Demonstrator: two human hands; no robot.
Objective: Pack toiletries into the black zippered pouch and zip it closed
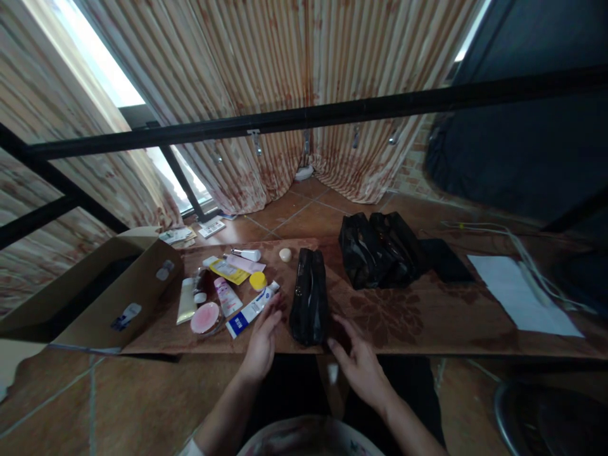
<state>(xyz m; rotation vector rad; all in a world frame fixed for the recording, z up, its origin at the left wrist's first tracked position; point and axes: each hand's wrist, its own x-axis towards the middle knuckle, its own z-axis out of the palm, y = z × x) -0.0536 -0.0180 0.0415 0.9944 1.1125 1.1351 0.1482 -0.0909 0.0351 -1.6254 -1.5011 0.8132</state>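
A black zippered pouch (pixel 308 301) lies lengthwise on the narrow table in front of me, its opening slightly parted. On its left is my left hand (pixel 263 342), fingers stretched out beside a blue-and-white tube (pixel 251 310). My right hand (pixel 356 358) is on the other side, fingers apart, its thumb close to the pouch's near corner; I cannot tell whether it touches. Left of the pouch lie a pink-lidded round jar (pixel 205 318), a pink tube (pixel 228 296), a yellow packet (pixel 226 270), a yellow round lid or jar (pixel 258 281), a white-handled brush (pixel 246 254) and a cream-coloured tube (pixel 186 301).
An open cardboard box (pixel 147 294) stands at the left end of the table. More black pouches (pixel 380 250) sit right of centre, near a dark flat item (pixel 446 261), white paper (pixel 525 294) and a white cable (pixel 515 244). A dark metal bar (pixel 304 118) crosses behind.
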